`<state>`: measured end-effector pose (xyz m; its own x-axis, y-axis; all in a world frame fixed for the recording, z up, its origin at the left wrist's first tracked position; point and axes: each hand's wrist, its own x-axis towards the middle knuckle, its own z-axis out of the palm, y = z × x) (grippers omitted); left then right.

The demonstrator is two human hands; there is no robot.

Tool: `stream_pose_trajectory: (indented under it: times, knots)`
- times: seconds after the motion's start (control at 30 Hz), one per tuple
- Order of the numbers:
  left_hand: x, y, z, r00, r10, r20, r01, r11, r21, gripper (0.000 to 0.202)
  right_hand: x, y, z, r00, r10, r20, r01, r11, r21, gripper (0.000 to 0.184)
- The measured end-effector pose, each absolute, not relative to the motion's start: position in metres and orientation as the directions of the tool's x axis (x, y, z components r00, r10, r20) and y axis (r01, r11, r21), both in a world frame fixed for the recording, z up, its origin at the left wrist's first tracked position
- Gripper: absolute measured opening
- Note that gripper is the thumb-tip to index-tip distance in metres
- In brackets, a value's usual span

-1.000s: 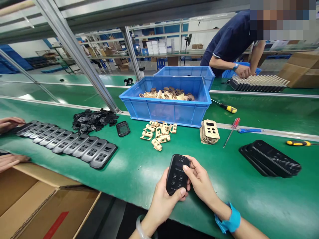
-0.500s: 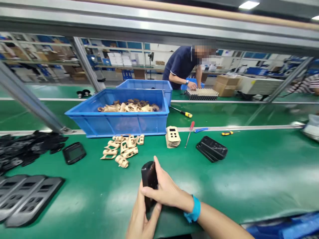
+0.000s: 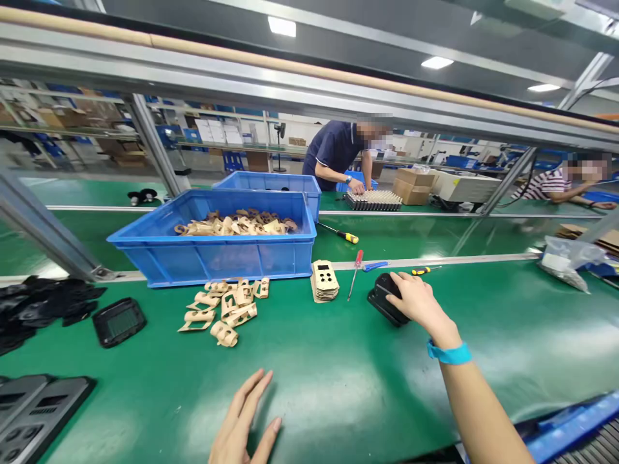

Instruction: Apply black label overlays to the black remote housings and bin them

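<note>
My right hand (image 3: 416, 301) reaches out to the right and curls over the top of a stack of black casings (image 3: 382, 304) on the green belt (image 3: 348, 374). The fingers are closed on the top black casing. A teal band circles that wrist. My left hand (image 3: 244, 419) hovers low over the belt near the front edge, fingers stretched out and holding nothing. Loose tan cut-outs (image 3: 225, 309) lie between my hands and the blue bin (image 3: 213, 248).
A stack of tan cards (image 3: 324, 281), a red screwdriver (image 3: 355, 270) and a small yellow one (image 3: 425, 270) lie by the casings. At left are a black display frame (image 3: 118, 321), black parts (image 3: 39, 306) and grey housings (image 3: 33, 412). Two people work at the far line.
My right hand carried the black casing away from my left hand and out to the black stack at right. My left hand let go and opened. My view swung right and up.
</note>
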<state>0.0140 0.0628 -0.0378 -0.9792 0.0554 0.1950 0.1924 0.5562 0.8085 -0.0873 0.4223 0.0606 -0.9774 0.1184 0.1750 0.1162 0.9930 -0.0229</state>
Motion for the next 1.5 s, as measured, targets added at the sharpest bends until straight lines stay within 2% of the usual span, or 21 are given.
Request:
stream_pose_trajectory:
  times: [0.07, 0.2, 0.27, 0.33, 0.43, 0.53, 0.6, 0.67, 0.73, 0.8, 0.87, 0.93, 1.0, 1.07, 1.13, 1.27, 1.33, 1.4, 1.5]
  knots:
    - [0.015, 0.064, -0.039, -0.971, 0.079, 0.227, 0.232, 0.562, 0.794, 0.04, -0.097, 0.401, 0.056, -0.973, 0.053, 0.224, 0.049, 0.999, -0.024, 0.038]
    - [0.019, 0.067, -0.034, -0.967, 0.141, 0.212, 0.255, 0.54, 0.802, 0.039, -0.126, 0.346, 0.042, -0.95, -0.2, 0.24, -0.225, 0.971, -0.08, 0.029]
    - [0.022, 0.065, -0.031, -0.965, 0.167, 0.201, 0.26, 0.533, 0.805, 0.039, -0.139, 0.325, 0.035, -0.93, -0.273, 0.246, -0.305, 0.947, -0.104, 0.023]
    - [0.022, 0.06, -0.028, -0.959, 0.215, 0.184, 0.273, 0.531, 0.802, 0.039, -0.147, 0.315, 0.031, -0.916, -0.311, 0.254, -0.349, 0.929, -0.123, 0.015]
    - [0.02, 0.049, -0.025, -0.954, 0.27, 0.133, 0.261, 0.52, 0.813, 0.039, -0.145, 0.312, 0.032, -0.894, -0.337, 0.296, -0.395, 0.904, -0.165, 0.021]
    - [0.014, 0.045, -0.023, -0.974, 0.204, 0.101, 0.186, 0.455, 0.871, 0.037, -0.127, 0.308, 0.034, -0.866, -0.298, 0.401, -0.41, 0.882, -0.232, 0.028]
    - [0.008, 0.047, -0.02, -0.991, 0.118, 0.064, 0.1, 0.331, 0.938, 0.038, -0.11, 0.298, 0.034, -0.857, -0.215, 0.469, -0.404, 0.845, -0.351, 0.033]
    - [0.002, 0.051, -0.014, -0.999, 0.042, -0.006, 0.0, 0.132, 0.991, 0.042, -0.093, 0.284, 0.03, -0.888, -0.125, 0.442, -0.398, 0.689, -0.606, 0.034]
    - [-0.003, 0.054, -0.008, -0.997, 0.01, -0.081, -0.081, -0.072, 0.994, 0.043, -0.079, 0.27, 0.023, -0.945, -0.127, 0.301, -0.326, 0.412, -0.851, 0.035]
    - [-0.005, 0.056, -0.003, -0.988, 0.006, -0.152, -0.15, -0.198, 0.969, 0.036, -0.071, 0.259, 0.013, -0.964, -0.22, 0.148, -0.199, 0.228, -0.953, 0.038]
    - [-0.006, 0.055, -0.001, -0.974, -0.009, -0.227, -0.218, -0.25, 0.943, 0.036, -0.068, 0.253, 0.003, -0.959, -0.262, 0.11, -0.169, 0.215, -0.962, 0.039]
    - [-0.005, 0.054, -0.002, -0.953, -0.02, -0.302, -0.284, -0.285, 0.915, 0.041, -0.066, 0.252, -0.003, -0.932, -0.291, 0.217, -0.309, 0.323, -0.895, 0.037]
    - [-0.002, 0.052, -0.003, -0.933, 0.008, -0.361, -0.343, -0.326, 0.881, 0.044, -0.062, 0.252, -0.005, -0.835, -0.448, 0.32, -0.507, 0.4, -0.763, 0.043]
    - [-0.001, 0.052, -0.004, -0.917, 0.077, -0.393, -0.392, -0.368, 0.843, 0.046, -0.057, 0.251, -0.003, -0.71, -0.646, 0.28, -0.596, 0.339, -0.728, 0.063]
    - [0.0, 0.053, -0.005, -0.911, 0.15, -0.384, -0.41, -0.427, 0.806, 0.045, -0.051, 0.248, -0.001, -0.64, -0.742, 0.197, -0.523, 0.233, -0.82, 0.073]
    - [0.001, 0.06, -0.002, -0.907, 0.278, -0.318, -0.421, -0.553, 0.719, 0.043, -0.042, 0.238, -0.003, -0.67, -0.719, 0.182, -0.332, 0.071, -0.941, 0.062]
    - [0.0, 0.064, 0.001, -0.895, 0.328, -0.302, -0.443, -0.583, 0.681, 0.04, -0.039, 0.234, -0.007, -0.716, -0.672, 0.19, -0.262, 0.006, -0.965, 0.061]
    - [0.0, 0.068, 0.003, -0.892, 0.318, -0.321, -0.452, -0.614, 0.647, 0.035, -0.039, 0.234, -0.009, -0.782, -0.598, 0.173, -0.148, -0.091, -0.985, 0.061]
    - [0.003, 0.066, 0.0, -0.884, 0.261, -0.387, -0.458, -0.646, 0.611, 0.031, -0.048, 0.246, -0.008, -0.909, -0.399, 0.117, 0.027, -0.337, -0.941, 0.069]
